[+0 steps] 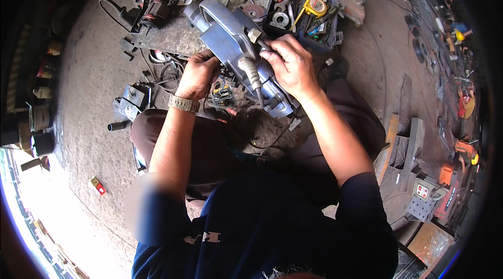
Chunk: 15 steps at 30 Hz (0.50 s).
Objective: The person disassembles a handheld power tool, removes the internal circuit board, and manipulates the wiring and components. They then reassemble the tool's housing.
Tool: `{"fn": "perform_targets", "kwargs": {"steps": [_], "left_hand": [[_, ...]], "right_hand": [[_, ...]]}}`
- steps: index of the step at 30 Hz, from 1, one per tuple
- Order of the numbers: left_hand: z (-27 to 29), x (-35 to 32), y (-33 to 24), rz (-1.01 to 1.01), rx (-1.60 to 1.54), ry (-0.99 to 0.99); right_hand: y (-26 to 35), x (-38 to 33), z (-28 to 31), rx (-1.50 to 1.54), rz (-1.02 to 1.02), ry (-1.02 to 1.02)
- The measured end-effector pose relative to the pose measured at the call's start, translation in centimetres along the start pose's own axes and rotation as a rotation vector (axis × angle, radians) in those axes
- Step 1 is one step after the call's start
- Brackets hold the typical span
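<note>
Power tool (226,43) was between left hand (199,75), curled against it, hold unclear, and right hand (294,65), pinching dark piece (264,45)

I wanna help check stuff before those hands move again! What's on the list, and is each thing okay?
1. Right hand has a hold: ok, its fingers seem to pinch a dark part beside the blue power tool.
2. Left hand has a firm hold: cannot tell, its fingertips are hidden at the tool's edge.
3. Wrists bare: not ok, a watch is on the left one.
4. Tape measure out of the way: ok, it's on top of the toolbox contents.
5. Tool unplugged: cannot tell, no plug can be traced.
</note>
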<state>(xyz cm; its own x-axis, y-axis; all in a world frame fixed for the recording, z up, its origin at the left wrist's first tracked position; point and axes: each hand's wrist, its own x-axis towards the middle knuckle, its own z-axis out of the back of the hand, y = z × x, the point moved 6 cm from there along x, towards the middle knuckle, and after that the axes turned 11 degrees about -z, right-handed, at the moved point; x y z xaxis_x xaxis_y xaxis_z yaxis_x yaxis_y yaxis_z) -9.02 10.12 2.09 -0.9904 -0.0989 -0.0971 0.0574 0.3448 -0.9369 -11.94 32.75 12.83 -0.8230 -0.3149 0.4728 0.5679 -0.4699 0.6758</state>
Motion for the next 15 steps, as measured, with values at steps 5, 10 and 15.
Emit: {"fn": "perform_targets", "kwargs": {"steps": [5, 10, 15], "left_hand": [[-0.8, 0.4, -0.2, -0.029, 0.015, 0.002], [-2.0, 0.5, -0.4, -0.142, 0.090, 0.087], [-2.6, 1.0, -0.9, -0.148, 0.160, 0.124]], "right_hand": [[0.8, 0.1, 0.2, 0.037, -0.009, 0.021], [0.2, -0.1, 0.2, 0.130, -0.061, -0.058], [-1.7, 0.6, 0.6, 0.155, -0.228, 0.035]]}}
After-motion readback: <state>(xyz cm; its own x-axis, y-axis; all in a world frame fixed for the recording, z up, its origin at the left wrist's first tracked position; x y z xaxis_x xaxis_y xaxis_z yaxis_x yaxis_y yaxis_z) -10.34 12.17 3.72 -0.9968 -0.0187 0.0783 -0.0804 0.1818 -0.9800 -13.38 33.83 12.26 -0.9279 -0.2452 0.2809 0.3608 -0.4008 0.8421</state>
